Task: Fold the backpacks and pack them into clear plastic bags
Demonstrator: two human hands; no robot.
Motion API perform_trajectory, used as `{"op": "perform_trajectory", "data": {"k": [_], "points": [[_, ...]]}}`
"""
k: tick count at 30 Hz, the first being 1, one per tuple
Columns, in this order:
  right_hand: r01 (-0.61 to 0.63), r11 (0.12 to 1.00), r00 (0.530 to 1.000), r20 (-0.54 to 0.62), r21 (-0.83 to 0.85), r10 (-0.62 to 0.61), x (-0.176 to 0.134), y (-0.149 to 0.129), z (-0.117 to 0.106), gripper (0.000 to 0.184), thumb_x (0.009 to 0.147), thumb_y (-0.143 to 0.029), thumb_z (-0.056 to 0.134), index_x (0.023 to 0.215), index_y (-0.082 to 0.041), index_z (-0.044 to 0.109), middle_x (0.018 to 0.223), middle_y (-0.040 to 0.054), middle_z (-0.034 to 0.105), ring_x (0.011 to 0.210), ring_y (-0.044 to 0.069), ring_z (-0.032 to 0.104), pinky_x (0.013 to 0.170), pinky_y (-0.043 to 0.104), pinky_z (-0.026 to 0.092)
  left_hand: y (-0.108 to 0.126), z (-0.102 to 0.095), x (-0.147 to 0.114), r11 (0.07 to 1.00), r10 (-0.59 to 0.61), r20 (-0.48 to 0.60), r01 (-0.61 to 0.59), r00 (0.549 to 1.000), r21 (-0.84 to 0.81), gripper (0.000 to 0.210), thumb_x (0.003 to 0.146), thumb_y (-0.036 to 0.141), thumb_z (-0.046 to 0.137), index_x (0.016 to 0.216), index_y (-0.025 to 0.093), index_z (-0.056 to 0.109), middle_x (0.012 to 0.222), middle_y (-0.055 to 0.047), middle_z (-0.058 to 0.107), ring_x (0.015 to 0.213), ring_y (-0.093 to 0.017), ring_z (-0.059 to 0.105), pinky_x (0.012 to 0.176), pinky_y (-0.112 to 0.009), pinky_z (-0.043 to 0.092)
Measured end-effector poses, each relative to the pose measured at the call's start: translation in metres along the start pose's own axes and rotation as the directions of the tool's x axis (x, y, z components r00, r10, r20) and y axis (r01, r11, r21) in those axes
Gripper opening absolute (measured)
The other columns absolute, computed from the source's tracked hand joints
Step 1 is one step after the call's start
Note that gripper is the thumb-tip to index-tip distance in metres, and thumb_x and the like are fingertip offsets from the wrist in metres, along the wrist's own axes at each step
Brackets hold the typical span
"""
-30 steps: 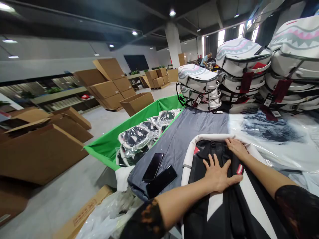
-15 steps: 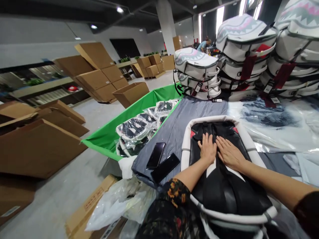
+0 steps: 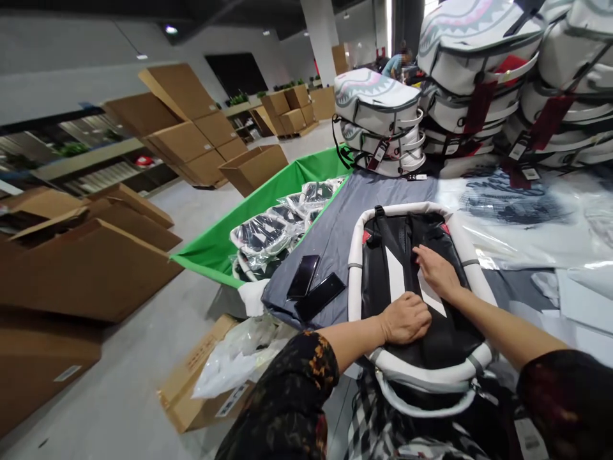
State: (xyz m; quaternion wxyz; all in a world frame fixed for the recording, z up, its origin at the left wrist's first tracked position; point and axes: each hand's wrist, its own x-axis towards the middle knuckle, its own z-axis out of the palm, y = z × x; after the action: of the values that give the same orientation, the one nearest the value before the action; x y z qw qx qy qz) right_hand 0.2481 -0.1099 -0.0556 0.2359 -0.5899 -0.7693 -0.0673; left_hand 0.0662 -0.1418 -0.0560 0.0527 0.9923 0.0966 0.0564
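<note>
A black backpack (image 3: 374,281) with white padded edging lies on the table in front of me, its back panel and shoulder straps facing up. My left hand (image 3: 407,317) is closed low on the panel, its fingers curled around a shoulder strap (image 3: 395,275) that has a white stripe. Higher up and to the right, my right hand (image 3: 437,269) pinches the inner edge of the other strap (image 3: 431,297); the fingertips partly hide what they grip. The white carry handle (image 3: 426,409) hangs over the table's near edge.
Two phones (image 3: 320,296) lie left of the backpack. A green fabric bin (image 3: 205,259) with plastic-wrapped bags adjoins the table. Stacked white backpacks (image 3: 378,121) stand behind, clear plastic (image 3: 517,246) lies at right, and cardboard boxes (image 3: 96,275) fill the left floor.
Both hands lay flat near the top of the panel. My left hand has moved down and closed; my right hand has curled into a pinch. The backpack sits slightly higher in view.
</note>
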Motion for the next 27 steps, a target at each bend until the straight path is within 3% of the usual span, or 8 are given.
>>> {"op": "perform_trajectory", "data": {"k": [2,4,8,13,17,21,25,27], "points": [[0.065,0.996,0.998,-0.016,0.062,-0.064,-0.011,-0.013,-0.022,0.045,0.099,-0.02,0.027,0.129,-0.013,0.06,0.122,0.0171,0.069,0.113,0.025,0.065,0.096,0.041,0.051,-0.001,0.002,-0.001,0.995,-0.097,-0.03,0.098,0.995,0.036,0.021,0.095,0.032,0.053,0.104,0.019,0.066,0.108,-0.011,0.068,0.107,-0.028,0.056,0.098,-0.044,0.041],[0.292,0.937,0.948,0.074,0.194,-0.311,-0.028,-0.032,-0.046,0.033,0.098,-0.027,0.038,0.115,-0.021,0.066,0.108,0.0096,0.072,0.1,0.022,0.065,0.088,0.036,0.051,-0.001,-0.001,-0.001,0.977,-0.202,-0.028,0.204,0.979,0.07,0.024,0.093,0.033,0.056,0.11,0.017,0.064,0.115,-0.014,0.065,0.111,-0.032,0.054,0.094,-0.047,0.043],[0.608,0.639,0.607,0.244,0.47,-0.757,-0.058,-0.068,-0.066,0.017,0.091,-0.026,0.048,0.083,-0.022,0.063,0.084,0.0056,0.066,0.078,0.019,0.058,0.071,0.032,0.045,-0.004,-0.007,-0.005,0.979,-0.197,0.037,0.195,0.98,0.053,0.027,0.089,0.029,0.063,0.114,0.017,0.061,0.112,-0.012,0.062,0.103,-0.029,0.055,0.085,-0.042,0.047],[0.686,0.469,0.441,0.195,0.557,-0.876,-0.063,-0.062,-0.028,0.009,0.085,-0.024,0.047,0.079,-0.023,0.054,0.074,0.0029,0.061,0.067,0.019,0.051,0.065,0.033,0.041,-0.005,0.015,-0.015,0.921,-0.385,-0.179,0.362,0.906,-0.146,0.024,0.104,0.026,0.041,0.115,0.02,0.062,0.114,-0.008,0.065,0.106,-0.022,0.057,0.096,-0.039,0.048],[0.669,0.53,0.551,0.13,0.522,-0.824,-0.06,-0.046,0.0,0.007,0.08,-0.02,0.042,0.078,-0.025,0.047,0.07,0.0016,0.058,0.066,0.018,0.052,0.062,0.03,0.039,-0.008,0.026,-0.014,0.847,-0.531,-0.335,0.495,0.779,-0.19,0.032,0.104,0.025,0.041,0.128,0.02,0.061,0.127,-0.011,0.064,0.12,-0.024,0.057,0.107,-0.045,0.045],[0.668,0.632,0.651,0.105,0.393,-0.752,-0.074,-0.058,-0.009,0.011,0.08,-0.019,0.039,0.079,-0.023,0.05,0.072,0.0053,0.061,0.066,0.02,0.053,0.06,0.032,0.039,-0.005,0.019,-0.011,0.746,-0.647,-0.388,0.649,0.657,-0.147,0.047,0.1,0.039,0.053,0.146,0.028,0.054,0.157,-0.014,0.045,0.146,-0.038,0.037,0.115,-0.061,0.037],[0.739,0.631,0.638,0.055,0.235,-0.768,-0.095,-0.072,-0.031,0.013,0.086,-0.027,0.045,0.083,-0.023,0.058,0.069,0.0016,0.06,0.063,0.018,0.052,0.061,0.033,0.043,0.022,0.028,-0.022,0.772,-0.623,-0.319,0.628,0.714,-0.101,0.065,0.094,0.051,0.061,0.155,0.039,0.041,0.167,-0.012,0.03,0.152,-0.049,0.022,0.114,-0.072,0.032],[0.664,0.74,0.742,0.029,0.104,-0.67,-0.089,-0.061,-0.038,0.019,0.091,-0.025,0.045,0.094,-0.023,0.064,0.074,0.0023,0.063,0.068,0.018,0.056,0.065,0.032,0.046,0.037,0.034,-0.031,0.78,-0.617,-0.275,0.618,0.737,-0.097,0.068,0.094,0.052,0.061,0.156,0.04,0.038,0.168,-0.013,0.028,0.151,-0.051,0.023,0.113,-0.074,0.032]]}}
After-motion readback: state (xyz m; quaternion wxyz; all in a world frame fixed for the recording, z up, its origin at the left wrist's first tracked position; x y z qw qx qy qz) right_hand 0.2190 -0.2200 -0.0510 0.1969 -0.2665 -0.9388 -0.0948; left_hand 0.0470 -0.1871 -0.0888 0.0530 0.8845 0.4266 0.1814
